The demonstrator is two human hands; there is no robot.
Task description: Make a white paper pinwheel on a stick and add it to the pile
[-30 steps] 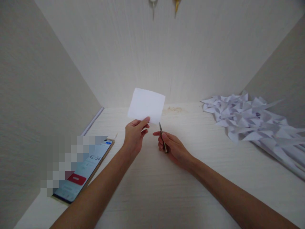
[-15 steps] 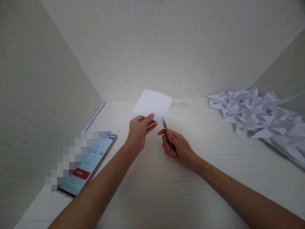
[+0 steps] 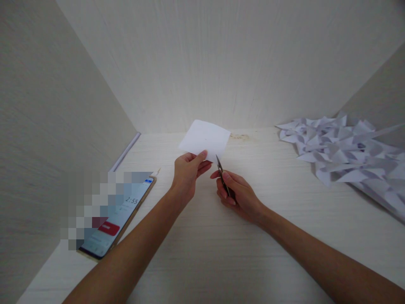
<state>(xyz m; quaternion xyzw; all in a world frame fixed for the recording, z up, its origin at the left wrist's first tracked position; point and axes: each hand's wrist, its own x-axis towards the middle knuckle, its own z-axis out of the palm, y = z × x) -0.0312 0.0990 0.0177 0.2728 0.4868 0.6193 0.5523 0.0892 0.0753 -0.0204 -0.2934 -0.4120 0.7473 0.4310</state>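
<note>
Paper: a small white sheet of paper (image 3: 205, 138) is held up above the far middle of the worktop (image 3: 202, 253), tilted, its lower edge toward the person and its upper edge against the pale back wall (image 3: 221, 63).
Left hand: the left hand (image 3: 187, 174) pinches the sheet at its lower edge, thumb on top and the other fingers curled beneath; the grip is closed on the paper. The forearm runs in from the lower left, bare, raised a little off the worktop.
Right hand: the right hand (image 3: 236, 193) is wrapped around small scissors (image 3: 222, 175), fingers folded over the handle end, the grip closed on the tool. The forearm comes in from the lower right corner, low over the surface.
Scissors: the dark blades point up and away, their tip just beside the sheet's lower right edge; whether the tip touches the paper cannot be told. Blades look nearly together.
Hands: close beside each other, apart by a narrow gap.
Paper pile: a heap of cut and folded white paper pieces (image 3: 344, 156) lies at the far right, well apart from both hands.
Phone: a smartphone (image 3: 118, 221) lies flat at the near left, its screen lit with a timer and a red button, part of it blurred out.
Side walls: grey panels close in left and right.
</note>
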